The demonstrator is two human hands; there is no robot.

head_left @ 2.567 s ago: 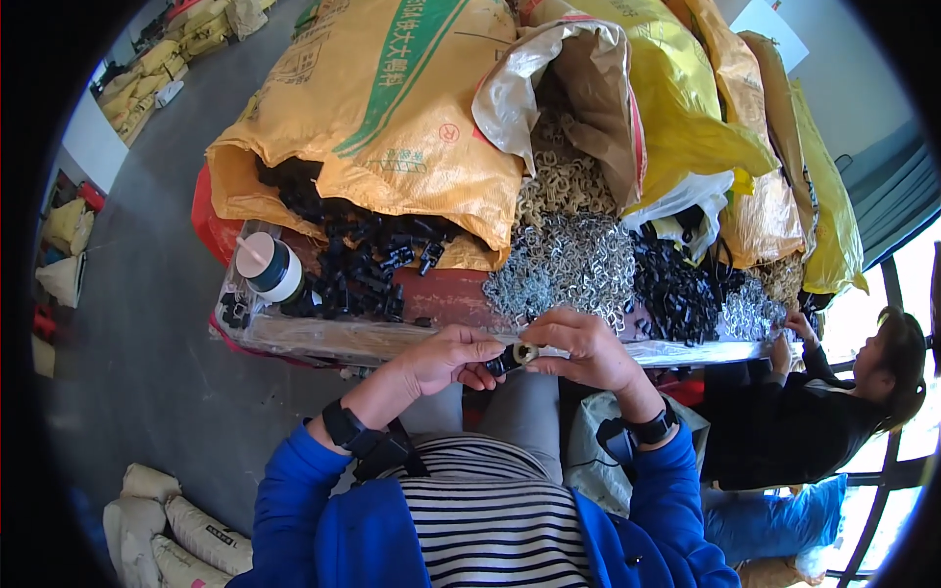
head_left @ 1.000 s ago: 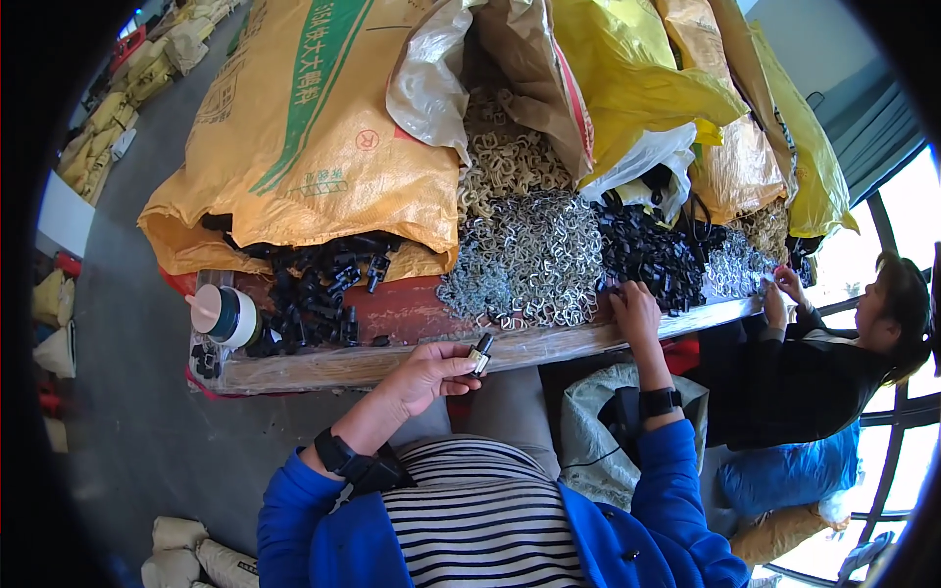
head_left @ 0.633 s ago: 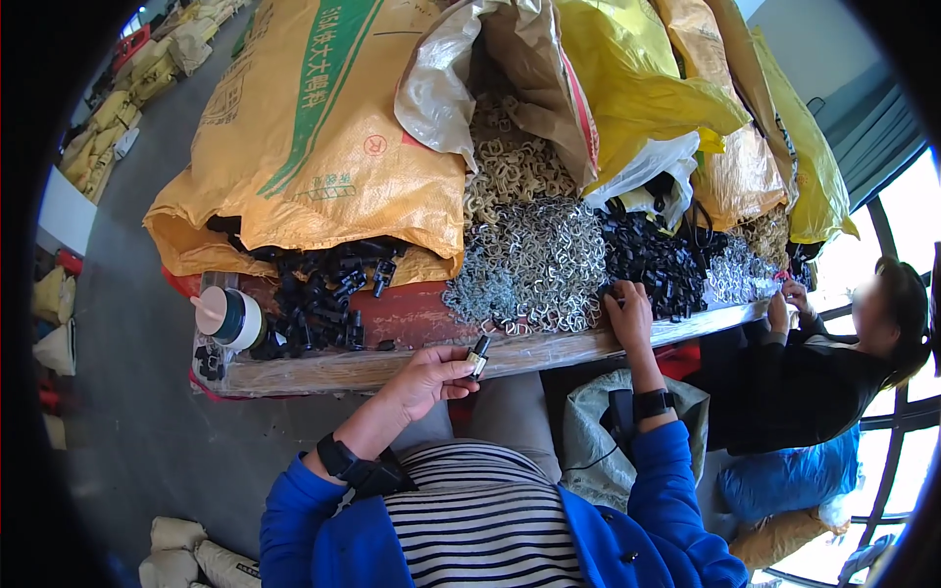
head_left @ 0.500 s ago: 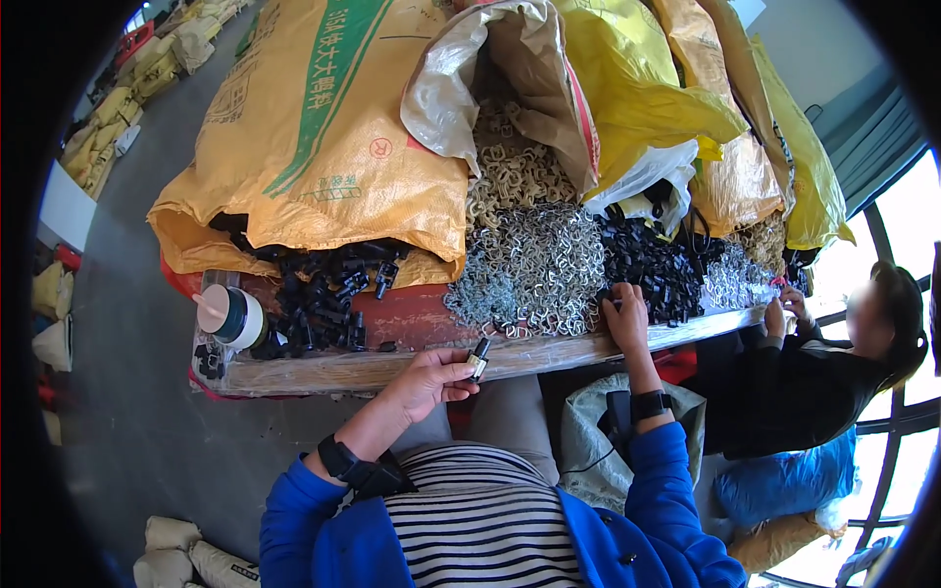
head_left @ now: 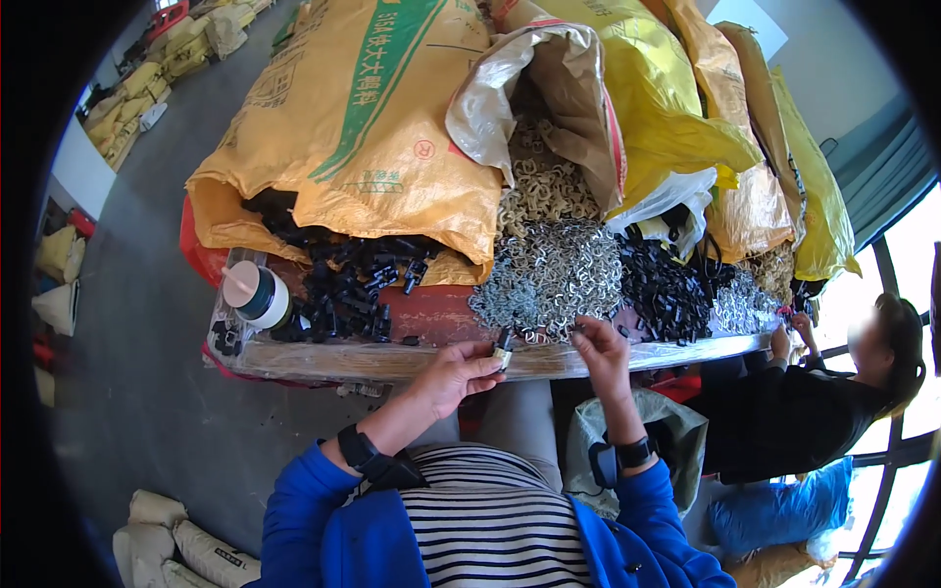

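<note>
My left hand [head_left: 459, 372] pinches a small black part [head_left: 504, 344] between thumb and fingertips, held upright just above the near edge of the table [head_left: 392, 361], so its top end is free and faces my other hand. My right hand [head_left: 600, 353] sits just beside it, fingers curled narrow; something small and silvery may be between the tips, but I cannot tell for sure. That hand rests at the near rim of the heap of silver metal clips [head_left: 554, 279], close enough to pick from it without stretching.

Beyond my grip, the loose stock lies spread on the tabletop in separate heaps, each spilling from its own sack. The silver clips run back into an open pale sack [head_left: 534, 108] whose mouth is rolled wide. To the left of my left hand, a pile of black parts [head_left: 348, 284] pours from under a big orange sack [head_left: 363, 127] lying on its side. To the right of my right hand lies another heap of black pieces [head_left: 667, 289], with yellow sacks [head_left: 686, 118] standing behind it.

Far left of my grip, a white tape roll [head_left: 257, 292] sits at the table's corner. Well to my right, another person [head_left: 823, 412] in dark clothes works at the same table edge.
</note>
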